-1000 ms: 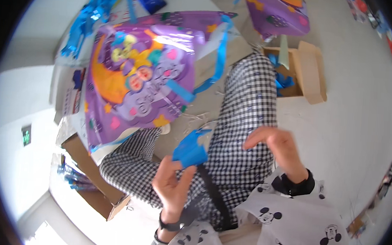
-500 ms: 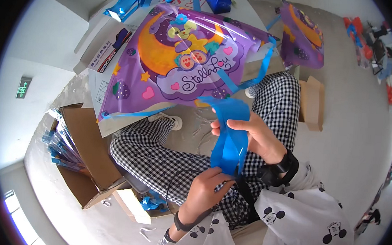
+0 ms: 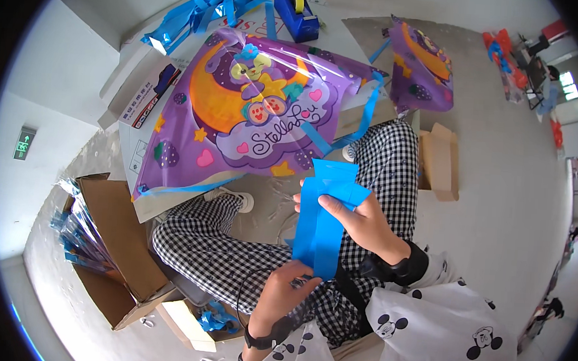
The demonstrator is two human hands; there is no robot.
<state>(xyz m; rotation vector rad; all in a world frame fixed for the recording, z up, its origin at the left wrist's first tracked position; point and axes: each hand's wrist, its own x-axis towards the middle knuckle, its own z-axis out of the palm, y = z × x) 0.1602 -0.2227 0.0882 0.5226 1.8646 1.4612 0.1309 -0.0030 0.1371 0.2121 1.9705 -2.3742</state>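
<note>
Blue plastic ribbon strips (image 3: 320,238), layered and fairly flat, stand up above my lap between my hands. My right hand (image 3: 369,228) grips their upper part, thumb pressed on the near face and fingertips showing behind the left edge. At the lower end, my left hand (image 3: 283,289) pinches the strips between thumb and fingers. Beyond them a purple kite sheet (image 3: 204,157) with a cartoon animal, moon and stars lies spread on a board. Blue ribbon (image 3: 373,109) trails from its right side and curls over its lower edge.
At the back are a blue tape dispenser (image 3: 299,19) and a heap of blue ribbons (image 3: 210,10). A second purple kite (image 3: 422,73) hangs at the right. Cardboard boxes stand left (image 3: 117,226) and right (image 3: 442,157); a smaller box (image 3: 187,323) holds blue scraps.
The blue strips were curled and blurred and now look flatter and steadier. Both hands still hold them. The whole view has shifted slightly, with the kite sheet lower and further left.
</note>
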